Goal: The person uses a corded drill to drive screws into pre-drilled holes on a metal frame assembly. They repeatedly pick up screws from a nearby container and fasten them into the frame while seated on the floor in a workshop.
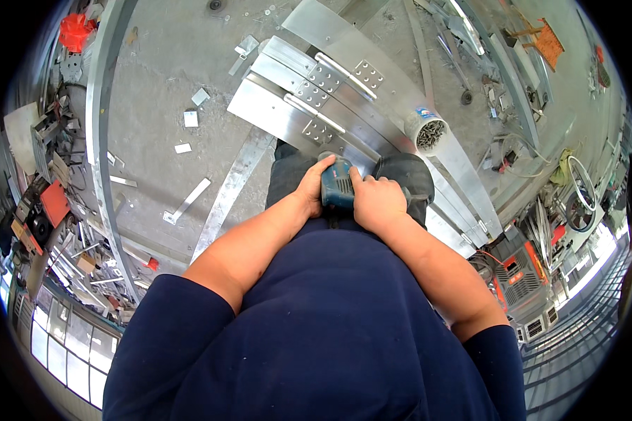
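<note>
- Your left hand (312, 188): grip closed around the left flank of the blue-and-black handheld power tool (338, 184), thumb laid along its upper end.
- Your right hand (380, 203): grip closed on the tool's right side, index finger extended along the casing; the remaining fingers are curled, and what lies under them is partly hidden.
- Tool position: in front of your waist, between your dark grey trouser knees (404, 170). Its working tip cannot be made out.
- Ahead of the tool: long silver metal strips (268, 105), side by side, running diagonally from upper left to lower right, passing your knees. They carry slim silver cylindrical hinges (314, 114) and groups of small round marks; holes or fastener heads, cannot tell.
- Right of these, near your right knee: a white cylindrical tub (412, 126) filled with small grey metal fasteners (430, 135), standing by a broad silver strip.
- Left, on the grey concrete floor (151, 116): small pale rectangular offcuts (191, 119) and a narrow T-ended metal bar (188, 201), well apart from your hands.
</note>
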The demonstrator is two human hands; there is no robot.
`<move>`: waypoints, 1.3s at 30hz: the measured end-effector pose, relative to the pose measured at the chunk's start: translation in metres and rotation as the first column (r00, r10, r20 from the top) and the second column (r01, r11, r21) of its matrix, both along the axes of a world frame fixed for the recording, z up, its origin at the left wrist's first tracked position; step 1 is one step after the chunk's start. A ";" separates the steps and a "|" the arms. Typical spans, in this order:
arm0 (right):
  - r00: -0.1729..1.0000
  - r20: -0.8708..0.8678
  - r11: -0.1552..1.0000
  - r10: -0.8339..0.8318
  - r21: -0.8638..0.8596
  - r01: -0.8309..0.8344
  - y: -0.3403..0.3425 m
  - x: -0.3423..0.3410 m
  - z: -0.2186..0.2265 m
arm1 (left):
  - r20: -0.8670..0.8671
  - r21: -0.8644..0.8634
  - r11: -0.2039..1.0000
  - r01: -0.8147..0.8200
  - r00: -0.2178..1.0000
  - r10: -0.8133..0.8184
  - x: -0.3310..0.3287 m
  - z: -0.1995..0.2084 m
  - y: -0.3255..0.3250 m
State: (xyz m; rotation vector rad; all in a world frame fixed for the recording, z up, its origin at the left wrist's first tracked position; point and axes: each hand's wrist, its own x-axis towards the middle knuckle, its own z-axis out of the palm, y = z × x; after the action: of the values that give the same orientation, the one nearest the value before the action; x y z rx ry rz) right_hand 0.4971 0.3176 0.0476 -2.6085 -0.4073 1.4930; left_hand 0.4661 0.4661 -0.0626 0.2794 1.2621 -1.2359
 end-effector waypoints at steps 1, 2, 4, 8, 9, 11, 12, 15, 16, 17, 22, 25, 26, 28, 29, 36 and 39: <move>1.000 0.012 1.000 -0.009 0.003 0.009 0.000 -0.004 -0.003 | 0.003 -0.010 1.000 0.007 1.000 -0.007 -0.003 -0.004 0.001; 1.000 0.024 1.000 -0.019 0.007 0.019 0.000 -0.006 -0.005 | 0.007 -0.018 1.000 0.014 1.000 -0.014 -0.004 -0.007 0.004; 0.987 0.125 0.993 0.100 0.048 -0.107 -0.003 -0.003 -0.013 | 0.013 -0.016 1.000 -0.002 1.000 0.002 -0.008 -0.012 0.004; 0.997 -0.029 0.998 -0.066 -0.003 0.066 -0.002 -0.003 -0.007 | 0.081 0.000 0.993 0.116 0.990 -0.116 -0.002 -0.014 0.009; 0.995 -0.039 0.995 -0.096 -0.005 0.096 -0.002 -0.007 -0.006 | 0.072 0.028 0.992 0.120 0.990 -0.121 -0.004 -0.016 0.004; 0.986 -0.058 0.987 -0.158 -0.013 0.157 -0.004 -0.016 -0.006 | 0.087 0.042 0.994 0.102 0.991 -0.105 -0.006 -0.016 0.001; 0.987 -0.033 0.987 -0.159 0.010 0.159 -0.006 -0.016 -0.006 | 0.094 0.049 0.994 0.094 0.991 -0.098 -0.007 -0.014 0.000; 0.990 0.012 0.989 -0.142 0.045 0.141 -0.011 -0.023 -0.010 | 0.060 0.019 0.981 0.191 0.980 -0.192 0.012 -0.001 0.006; 0.985 0.015 0.983 -0.173 0.063 0.171 -0.013 -0.025 -0.010 | 0.022 0.049 0.971 0.234 0.972 -0.235 0.020 0.008 0.006; 0.980 0.018 0.977 -0.199 0.085 0.196 -0.013 -0.028 -0.008 | 0.050 0.028 0.956 0.290 0.955 -0.292 0.018 0.004 0.016; 0.976 0.054 0.975 -0.212 0.080 0.208 0.004 -0.022 0.011 | 0.366 0.345 0.824 0.450 0.744 -0.560 0.019 0.012 0.061; 0.974 0.149 0.983 -0.169 0.104 0.154 -0.008 -0.030 0.037 | 0.515 0.693 0.656 0.298 0.432 -0.740 0.029 0.027 0.093; 0.965 0.156 0.974 -0.210 0.115 0.193 -0.012 -0.034 0.046 | 0.519 0.614 0.723 0.317 0.528 -0.672 0.033 0.028 0.107; 0.925 0.143 0.935 -0.353 0.099 0.341 -0.019 -0.030 0.067 | 0.552 0.484 0.832 0.270 0.644 -0.530 0.041 0.027 0.127; 0.883 0.116 0.890 -0.455 0.078 0.449 -0.020 -0.029 0.078 | 0.582 0.442 0.871 0.217 0.669 -0.462 0.043 0.029 0.134; 0.475 -0.025 0.448 -0.880 0.292 0.845 -0.041 -0.040 0.171 | 0.728 -0.013 0.992 0.123 0.682 -0.075 0.069 0.075 0.122; 0.302 -0.163 0.240 -0.939 0.315 0.918 -0.048 -0.053 0.199 | 0.731 0.014 0.994 0.106 0.677 -0.082 0.071 0.087 0.114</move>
State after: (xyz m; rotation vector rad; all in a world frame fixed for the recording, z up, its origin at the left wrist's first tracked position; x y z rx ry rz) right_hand 0.4440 0.2694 0.2464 -1.8525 0.7607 0.7448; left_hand 0.5374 0.5798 0.0241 0.7497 0.5209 -1.0537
